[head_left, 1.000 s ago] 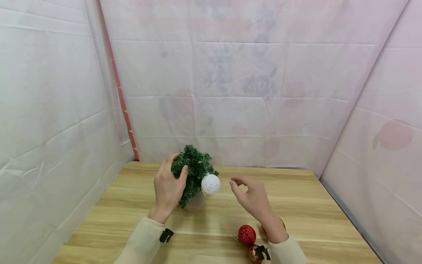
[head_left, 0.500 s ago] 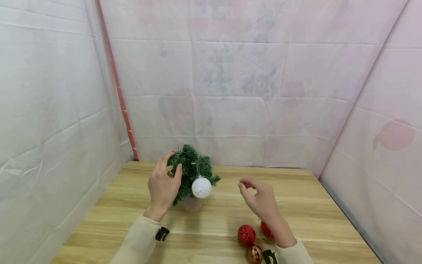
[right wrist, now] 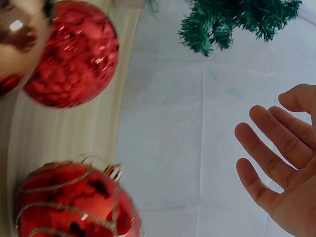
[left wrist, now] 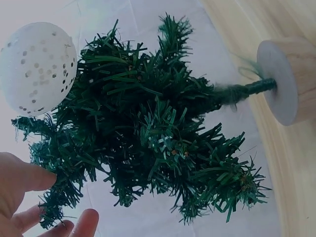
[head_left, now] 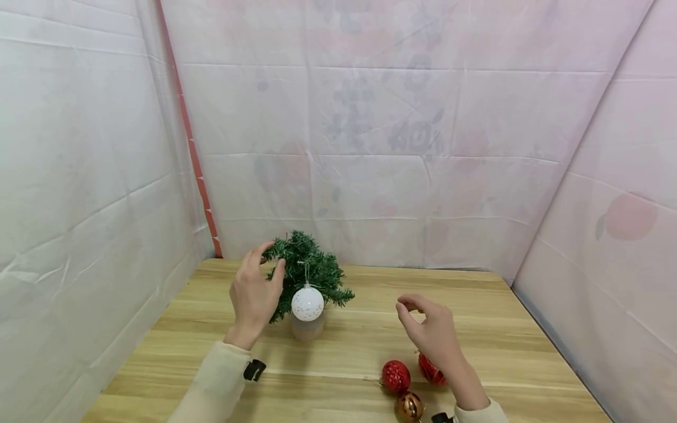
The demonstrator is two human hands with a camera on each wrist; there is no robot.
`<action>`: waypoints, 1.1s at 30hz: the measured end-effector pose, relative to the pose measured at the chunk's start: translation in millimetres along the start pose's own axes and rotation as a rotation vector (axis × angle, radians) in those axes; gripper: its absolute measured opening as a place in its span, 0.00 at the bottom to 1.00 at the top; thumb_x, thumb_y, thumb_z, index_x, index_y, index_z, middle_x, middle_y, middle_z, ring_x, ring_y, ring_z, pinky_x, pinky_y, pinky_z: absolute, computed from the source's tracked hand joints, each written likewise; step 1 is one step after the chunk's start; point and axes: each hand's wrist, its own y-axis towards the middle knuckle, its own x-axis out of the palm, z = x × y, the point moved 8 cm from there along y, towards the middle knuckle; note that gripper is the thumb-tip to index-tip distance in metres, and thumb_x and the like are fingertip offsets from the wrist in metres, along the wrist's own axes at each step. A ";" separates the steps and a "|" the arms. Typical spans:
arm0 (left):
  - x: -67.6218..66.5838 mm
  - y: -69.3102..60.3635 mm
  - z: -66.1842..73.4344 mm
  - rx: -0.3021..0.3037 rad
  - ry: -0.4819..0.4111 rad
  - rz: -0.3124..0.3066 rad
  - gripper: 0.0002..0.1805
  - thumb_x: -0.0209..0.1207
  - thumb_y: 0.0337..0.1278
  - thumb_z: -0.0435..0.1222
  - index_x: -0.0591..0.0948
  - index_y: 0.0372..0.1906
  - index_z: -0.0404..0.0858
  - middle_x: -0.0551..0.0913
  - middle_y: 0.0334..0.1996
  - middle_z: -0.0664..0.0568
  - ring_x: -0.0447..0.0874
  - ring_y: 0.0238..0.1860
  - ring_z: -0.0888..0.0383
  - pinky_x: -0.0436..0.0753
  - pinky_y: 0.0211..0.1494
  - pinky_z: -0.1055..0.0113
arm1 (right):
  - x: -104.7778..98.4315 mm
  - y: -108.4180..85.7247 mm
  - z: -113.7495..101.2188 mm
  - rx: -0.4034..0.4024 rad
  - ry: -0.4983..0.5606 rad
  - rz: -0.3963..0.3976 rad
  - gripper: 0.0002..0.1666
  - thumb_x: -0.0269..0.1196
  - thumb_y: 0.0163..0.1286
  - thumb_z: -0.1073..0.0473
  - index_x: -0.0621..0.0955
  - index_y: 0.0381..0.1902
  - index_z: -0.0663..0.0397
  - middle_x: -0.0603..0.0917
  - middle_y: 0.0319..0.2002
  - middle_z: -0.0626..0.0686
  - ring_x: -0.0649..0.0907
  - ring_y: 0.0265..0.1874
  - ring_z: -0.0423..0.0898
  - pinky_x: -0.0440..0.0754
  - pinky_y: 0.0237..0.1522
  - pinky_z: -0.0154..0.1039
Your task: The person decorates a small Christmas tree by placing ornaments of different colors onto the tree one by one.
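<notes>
A small green artificial tree [head_left: 317,267] stands at the table's back on a round base [head_left: 308,329]. A white speckled ball [head_left: 308,303] hangs by a thread on its front; the left wrist view shows the ball [left wrist: 38,69] near the upper left. My left hand [head_left: 255,296] has its thumb and fingers curled round a branch on the tree's left side; in the left wrist view the thumb overlaps the branch tip. My right hand [head_left: 433,329], fingers loosely bent, holds nothing, right of the tree and above a red ball [head_left: 431,369].
Near the table's front lie a textured red ball [head_left: 395,376] and a copper ball [head_left: 409,406], side by side. Pale cloth walls [head_left: 370,141] rise behind and at both sides of the wooden table [head_left: 328,376].
My left hand has moved left with the branch, and the tree has turned, bringing the white ball leftward across its front. My right hand has drawn back to the right, holding nothing.
</notes>
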 end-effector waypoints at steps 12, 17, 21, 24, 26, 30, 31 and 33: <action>-0.9 6.7 -11.6 -0.028 0.005 -0.009 0.21 0.72 0.64 0.37 0.85 0.60 0.37 0.89 0.48 0.38 0.89 0.40 0.40 0.78 0.25 0.50 | -14.3 -20.0 22.1 0.113 -0.045 -0.004 0.07 0.72 0.67 0.67 0.91 0.39 0.51 0.91 0.31 0.43 0.87 0.33 0.33 0.87 0.41 0.45; 0.9 8.2 -14.2 -0.044 0.009 -0.038 0.21 0.71 0.65 0.38 0.85 0.61 0.38 0.89 0.49 0.39 0.89 0.40 0.41 0.77 0.24 0.54 | -19.8 -29.8 30.2 0.176 -0.070 -0.008 0.06 0.72 0.68 0.66 0.91 0.40 0.52 0.92 0.32 0.44 0.87 0.33 0.33 0.87 0.43 0.48; 2.5 8.3 -13.5 -0.055 0.027 -0.045 0.21 0.71 0.66 0.39 0.85 0.61 0.40 0.89 0.49 0.39 0.89 0.40 0.40 0.74 0.23 0.59 | -21.3 -31.2 44.1 0.196 -0.064 -0.027 0.05 0.71 0.69 0.65 0.91 0.41 0.51 0.92 0.34 0.45 0.88 0.34 0.34 0.86 0.43 0.46; 2.9 7.8 -12.4 -0.056 0.048 -0.041 0.21 0.71 0.66 0.39 0.85 0.61 0.40 0.89 0.49 0.39 0.89 0.40 0.40 0.74 0.22 0.60 | -21.8 -30.4 55.3 0.182 -0.053 -0.031 0.05 0.72 0.68 0.65 0.91 0.40 0.51 0.93 0.34 0.45 0.87 0.34 0.33 0.85 0.41 0.43; 3.1 7.4 -11.4 -0.054 0.062 -0.038 0.21 0.71 0.66 0.39 0.85 0.62 0.40 0.89 0.50 0.38 0.89 0.39 0.40 0.73 0.22 0.60 | -22.2 -29.6 61.7 0.164 -0.048 -0.027 0.05 0.72 0.67 0.65 0.91 0.40 0.51 0.93 0.34 0.46 0.87 0.34 0.32 0.85 0.40 0.42; 3.2 6.5 -9.3 -0.059 0.082 -0.035 0.21 0.71 0.66 0.38 0.85 0.62 0.39 0.89 0.52 0.38 0.89 0.38 0.39 0.70 0.20 0.63 | -23.1 -27.9 73.6 0.127 -0.038 -0.021 0.07 0.74 0.64 0.67 0.91 0.38 0.52 0.93 0.34 0.47 0.87 0.34 0.33 0.85 0.39 0.41; 3.3 6.3 -8.7 -0.060 0.087 -0.034 0.21 0.71 0.66 0.38 0.85 0.62 0.39 0.89 0.52 0.37 0.89 0.39 0.39 0.70 0.20 0.64 | -23.5 -27.2 76.7 0.121 -0.038 -0.019 0.07 0.74 0.64 0.67 0.91 0.38 0.52 0.93 0.34 0.47 0.88 0.34 0.34 0.86 0.40 0.41; 3.1 6.0 -7.1 -0.063 0.100 -0.030 0.21 0.71 0.66 0.37 0.85 0.62 0.39 0.89 0.53 0.38 0.89 0.40 0.39 0.70 0.20 0.63 | -24.1 -25.9 83.4 0.118 -0.040 -0.022 0.08 0.74 0.63 0.67 0.91 0.38 0.51 0.93 0.35 0.47 0.89 0.36 0.38 0.85 0.41 0.38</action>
